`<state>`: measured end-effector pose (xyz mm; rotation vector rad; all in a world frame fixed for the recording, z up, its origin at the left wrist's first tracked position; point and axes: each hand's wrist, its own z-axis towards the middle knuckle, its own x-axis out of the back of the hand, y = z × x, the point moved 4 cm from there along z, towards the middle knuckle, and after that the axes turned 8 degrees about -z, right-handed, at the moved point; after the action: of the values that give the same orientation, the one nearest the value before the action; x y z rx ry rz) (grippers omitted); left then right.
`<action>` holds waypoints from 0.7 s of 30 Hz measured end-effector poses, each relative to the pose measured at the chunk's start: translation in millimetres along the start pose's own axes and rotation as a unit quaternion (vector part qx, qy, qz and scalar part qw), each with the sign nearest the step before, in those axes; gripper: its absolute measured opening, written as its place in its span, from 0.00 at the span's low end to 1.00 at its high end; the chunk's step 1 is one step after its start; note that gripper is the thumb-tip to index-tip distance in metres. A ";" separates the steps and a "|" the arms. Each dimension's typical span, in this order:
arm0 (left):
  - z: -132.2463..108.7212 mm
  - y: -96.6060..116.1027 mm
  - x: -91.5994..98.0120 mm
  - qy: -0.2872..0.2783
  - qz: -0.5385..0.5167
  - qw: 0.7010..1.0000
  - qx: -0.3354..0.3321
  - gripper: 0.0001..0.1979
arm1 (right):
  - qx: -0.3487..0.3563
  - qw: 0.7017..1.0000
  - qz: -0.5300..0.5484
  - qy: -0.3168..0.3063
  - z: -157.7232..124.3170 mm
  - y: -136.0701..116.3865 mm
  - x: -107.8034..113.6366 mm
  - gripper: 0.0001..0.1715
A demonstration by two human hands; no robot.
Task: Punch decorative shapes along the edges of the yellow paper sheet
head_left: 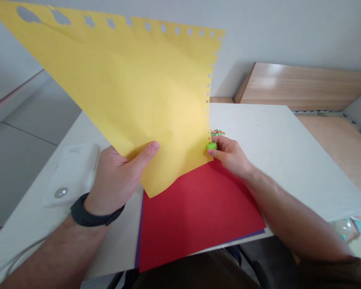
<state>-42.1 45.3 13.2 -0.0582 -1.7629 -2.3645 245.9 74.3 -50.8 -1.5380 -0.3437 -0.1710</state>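
Between left hand (pixel 114 180), right hand (pixel 230 154): yellow paper (pixel 123 92)

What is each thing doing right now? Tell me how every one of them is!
yellow paper, held up off the table, holes punched along two edges
green punch, sitting at the yellow paper's edge
left hand, gripping the yellow paper
right hand, closed on the green punch
red paper, lying flat on the table
paper bits, scattered loose beside the right hand
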 end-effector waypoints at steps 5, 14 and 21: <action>0.5 -0.1 0.4 -0.001 -0.012 1.000 -0.001 0.23 | 0.001 1.000 -0.022 0.022 1.1 1.2 1.7 0.18; 0.7 1.1 0.6 0.014 0.015 1.000 -0.017 0.22 | 0.019 1.000 -0.007 -0.011 -7.5 -0.5 1.9 0.22; 1.8 -1.6 3.0 0.020 0.032 0.999 -0.028 0.24 | -0.002 0.998 0.062 0.002 -9.4 -2.6 6.0 0.23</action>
<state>-45.4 47.1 12.6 -0.0732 -1.6522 -2.3521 251.7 65.6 -46.4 -1.5576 -0.2442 -0.0787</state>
